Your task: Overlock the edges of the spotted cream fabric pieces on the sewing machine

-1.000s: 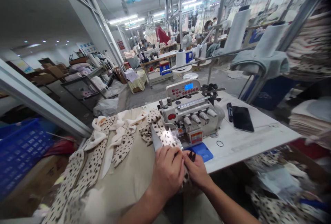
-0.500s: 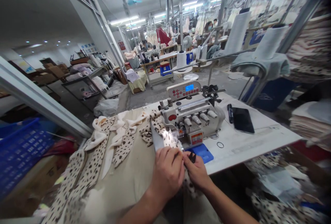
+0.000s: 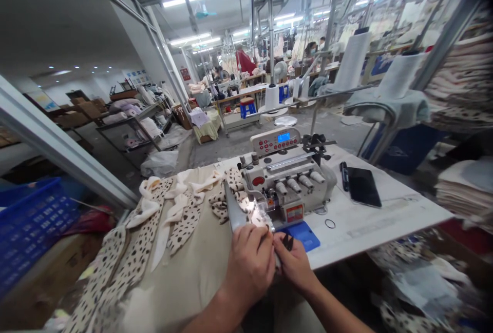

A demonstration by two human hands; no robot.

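A strip of cream fabric with dark spots runs under the lit needle area of an overlock sewing machine. My left hand is closed on the strip in front of the presser foot, fingers bent over it. Close beside it, my right hand pinches the fabric's edge. Dark pointed blades, which look like thread snips, stick out from the right hand's grip; their handles are hidden in the palm. Behind the needle, more spotted cloth lies bunched.
Spotted pieces with cream ties lie over the covered left side of the table. A blue tray, a black band and a dark phone are on the right. Thread cones stand behind. A blue basket is far left.
The spotted strip has gone further into the machine, and less of it hangs below my hands. Both hands keep nearly the same place and grip. The view has shifted slightly.
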